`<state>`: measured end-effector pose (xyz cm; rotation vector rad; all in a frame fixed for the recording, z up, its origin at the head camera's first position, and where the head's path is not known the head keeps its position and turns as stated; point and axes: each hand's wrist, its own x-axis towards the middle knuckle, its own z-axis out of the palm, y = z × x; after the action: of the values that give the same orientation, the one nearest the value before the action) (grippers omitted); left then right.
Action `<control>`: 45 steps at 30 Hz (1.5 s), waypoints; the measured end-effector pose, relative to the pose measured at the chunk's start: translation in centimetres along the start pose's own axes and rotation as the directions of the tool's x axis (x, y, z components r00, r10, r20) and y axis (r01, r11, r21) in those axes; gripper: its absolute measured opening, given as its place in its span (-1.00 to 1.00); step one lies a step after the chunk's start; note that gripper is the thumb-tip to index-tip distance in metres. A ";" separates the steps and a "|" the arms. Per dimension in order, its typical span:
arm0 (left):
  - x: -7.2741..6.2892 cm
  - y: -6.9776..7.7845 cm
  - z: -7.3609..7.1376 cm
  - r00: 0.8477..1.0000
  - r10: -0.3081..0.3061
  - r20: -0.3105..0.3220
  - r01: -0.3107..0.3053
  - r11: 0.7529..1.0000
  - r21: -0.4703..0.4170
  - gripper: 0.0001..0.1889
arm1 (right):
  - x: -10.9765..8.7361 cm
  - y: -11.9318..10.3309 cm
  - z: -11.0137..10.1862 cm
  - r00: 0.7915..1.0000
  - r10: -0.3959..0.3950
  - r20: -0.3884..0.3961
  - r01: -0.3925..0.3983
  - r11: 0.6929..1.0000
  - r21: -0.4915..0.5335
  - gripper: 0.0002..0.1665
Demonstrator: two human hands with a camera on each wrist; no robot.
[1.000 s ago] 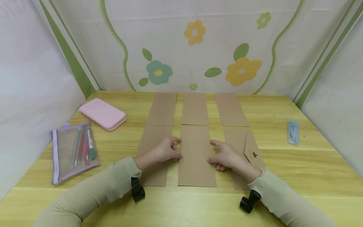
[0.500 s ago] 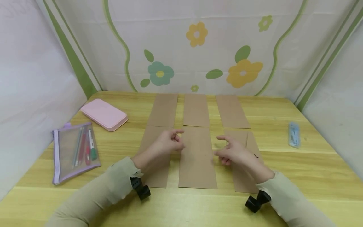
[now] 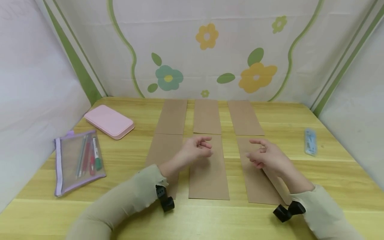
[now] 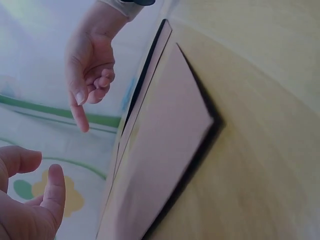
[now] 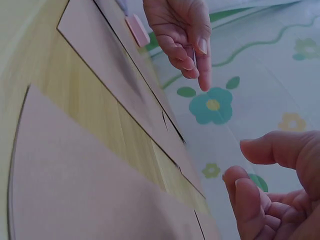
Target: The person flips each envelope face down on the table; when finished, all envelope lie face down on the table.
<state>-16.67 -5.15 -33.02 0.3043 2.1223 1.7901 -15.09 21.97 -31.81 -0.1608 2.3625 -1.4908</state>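
Brown kraft envelopes lie flat in two rows of three. My left hand (image 3: 194, 151) hovers above the front middle envelope (image 3: 208, 180), thumb and index finger apart, holding nothing. My right hand (image 3: 271, 160) is over the front right envelope (image 3: 256, 186), also holding nothing; a flap edge shows partly beneath that forearm. The front left envelope (image 3: 163, 146) is partly covered by my left arm. In the left wrist view, a gap shows between the left hand's thumb and finger (image 4: 54, 192). The right wrist view likewise shows the right hand (image 5: 280, 195) with thumb and finger spread.
Behind lie the back left envelope (image 3: 172, 116), back middle envelope (image 3: 207, 116) and back right envelope (image 3: 246, 117). At left are a pink case (image 3: 109, 120) and a mesh zip pouch (image 3: 67, 166) with pens. A small light-blue item (image 3: 310, 141) lies at right.
Both hands have come off the edges of the front middle envelope, risen, and shifted right. The left now covers part of that envelope; the right is over the front right one. The envelopes stay put.
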 end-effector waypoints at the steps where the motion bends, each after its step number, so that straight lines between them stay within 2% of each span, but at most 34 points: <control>1: 0.2 0.0 0.3 1.000 -0.001 0.002 0.001 1.000 -0.007 -0.44 | 0.0 0.2 -0.2 1.000 0.001 -0.003 -0.001 1.000 0.004 -0.14; 13: 2.8 -0.9 3.5 0.997 -0.003 0.072 0.012 0.992 -0.124 -0.44 | -1.2 3.2 -4.0 0.995 0.013 -0.094 -0.027 0.988 -0.149 -0.22; 23: 4.5 -0.9 6.2 0.994 -0.030 0.102 0.041 0.993 -0.109 -0.44 | -2.6 5.8 -6.2 0.993 0.044 -0.108 -0.061 0.985 -0.162 -0.22; 28: 5.0 -1.1 7.3 0.995 -0.058 0.082 0.066 0.993 -0.094 -0.43 | -2.7 6.4 -6.4 0.993 0.048 -0.111 -0.065 0.986 -0.154 -0.15; 34: 5.2 -1.4 8.2 0.994 -0.088 0.065 0.095 0.990 -0.109 -0.42 | -2.2 6.9 -5.8 0.996 0.020 -0.085 -0.031 0.991 -0.131 -0.14; 38: 5.3 -1.5 8.7 0.994 -0.098 0.057 0.105 0.983 -0.150 -0.43 | -2.1 7.3 -5.2 0.997 0.010 -0.078 -0.017 0.997 -0.081 -0.10; 45: 5.8 -1.4 9.4 0.993 -0.116 0.023 0.118 0.959 -0.259 -0.45 | -1.8 7.7 -5.0 0.990 -0.015 -0.141 0.017 1.000 0.018 -0.09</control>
<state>-18.21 5.28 -36.48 0.1144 1.8296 1.9630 -14.45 30.16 -36.30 -0.0718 2.4611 -1.5798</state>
